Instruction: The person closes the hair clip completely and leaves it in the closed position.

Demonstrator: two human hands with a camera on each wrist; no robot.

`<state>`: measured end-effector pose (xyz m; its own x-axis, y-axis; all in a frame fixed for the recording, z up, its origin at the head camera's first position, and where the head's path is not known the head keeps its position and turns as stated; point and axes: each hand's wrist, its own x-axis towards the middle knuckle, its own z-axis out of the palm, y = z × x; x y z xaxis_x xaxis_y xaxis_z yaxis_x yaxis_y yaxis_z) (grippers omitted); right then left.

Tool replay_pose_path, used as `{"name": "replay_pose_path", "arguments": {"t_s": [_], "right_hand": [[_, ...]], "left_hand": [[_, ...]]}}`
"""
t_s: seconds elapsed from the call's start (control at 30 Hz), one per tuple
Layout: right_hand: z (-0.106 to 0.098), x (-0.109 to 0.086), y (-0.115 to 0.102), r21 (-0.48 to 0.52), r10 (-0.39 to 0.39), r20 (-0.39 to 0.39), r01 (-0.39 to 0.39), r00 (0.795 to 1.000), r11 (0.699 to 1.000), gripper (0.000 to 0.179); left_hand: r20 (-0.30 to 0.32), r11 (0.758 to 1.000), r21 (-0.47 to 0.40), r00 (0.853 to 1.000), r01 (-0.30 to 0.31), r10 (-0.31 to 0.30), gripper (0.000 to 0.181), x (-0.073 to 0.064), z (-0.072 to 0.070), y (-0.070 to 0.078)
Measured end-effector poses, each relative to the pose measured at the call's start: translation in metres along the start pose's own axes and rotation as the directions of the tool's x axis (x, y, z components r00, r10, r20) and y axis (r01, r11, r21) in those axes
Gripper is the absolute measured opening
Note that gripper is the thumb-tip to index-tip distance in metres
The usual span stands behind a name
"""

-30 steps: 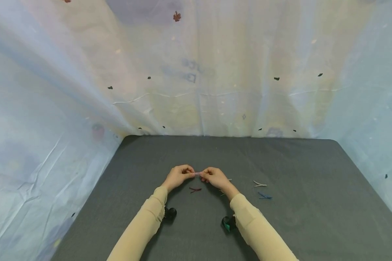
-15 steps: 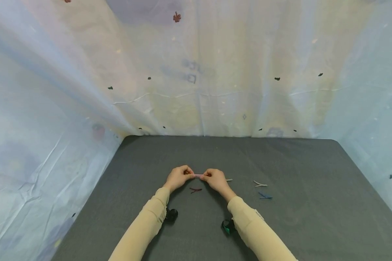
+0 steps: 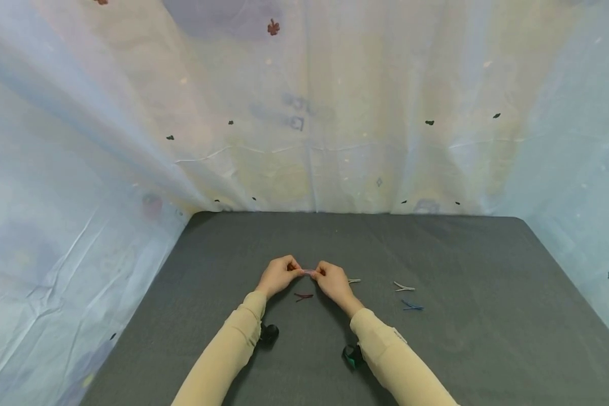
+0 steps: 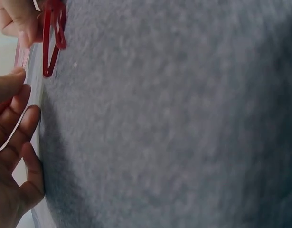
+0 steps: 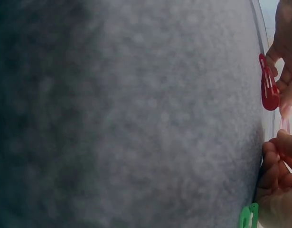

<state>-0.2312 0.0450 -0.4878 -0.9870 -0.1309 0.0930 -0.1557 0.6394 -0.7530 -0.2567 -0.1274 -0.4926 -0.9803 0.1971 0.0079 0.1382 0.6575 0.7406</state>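
Both hands meet over the table, and between their fingertips runs a small pink hair clip [image 3: 308, 272]. My left hand [image 3: 279, 275] pinches its left end with thumb and forefinger. The other end is pinched by my right hand [image 3: 334, 282]. Fingers cover most of the clip; a pale pink strip [image 5: 284, 124] shows between the thumbs in the right wrist view. A red snap hair clip [image 3: 303, 297] lies on the table just nearer than the hands, its legs spread apart. Close beside the right hand in its wrist view lies a green hair clip [image 5: 250, 216].
Right of the right hand lie a light-coloured clip [image 3: 354, 280], partly hidden by that hand, another light clip [image 3: 404, 286] and a blue clip [image 3: 412, 305]. Dark grey cloth covers the table [image 3: 467, 338]. A patterned pale curtain [image 3: 335, 113] hangs behind and at both sides.
Both hands keep their pinch on the pink clip and shift only slightly. The right forearm has moved a little left, so the light clip beside that hand shows more.
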Motion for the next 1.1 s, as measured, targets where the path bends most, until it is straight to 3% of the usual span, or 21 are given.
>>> {"name": "replay_pose_path", "arguments": {"t_s": [0.17, 0.43, 0.67, 1.1], "right_hand": [[-0.0012, 0.0006, 0.0031, 0.034, -0.001, 0.005, 0.001, 1.0, 0.999, 0.017], [-0.0057, 0.0015, 0.004, 0.16, 0.108, 0.101, -0.123, 0.989, 0.979, 0.033], [-0.0058, 0.0025, 0.0061, 0.178, 0.117, 0.146, -0.142, 0.982, 0.974, 0.032], [-0.0072, 0.0051, 0.0077, 0.206, 0.123, 0.165, -0.156, 0.979, 0.966, 0.022]], "left_hand": [[-0.019, 0.999, -0.039, 1.0, 0.003, -0.004, 0.01, 0.0009, -0.0001, -0.0036], [-0.073, 0.998, -0.061, 0.997, -0.008, 0.004, 0.009, -0.0002, 0.0004, -0.0083], [-0.097, 0.999, -0.042, 0.995, 0.012, -0.016, 0.007, -0.0019, -0.0007, -0.0101], [-0.065, 0.998, -0.031, 0.996, 0.059, -0.061, 0.011, -0.0032, -0.0041, -0.0056]]}}
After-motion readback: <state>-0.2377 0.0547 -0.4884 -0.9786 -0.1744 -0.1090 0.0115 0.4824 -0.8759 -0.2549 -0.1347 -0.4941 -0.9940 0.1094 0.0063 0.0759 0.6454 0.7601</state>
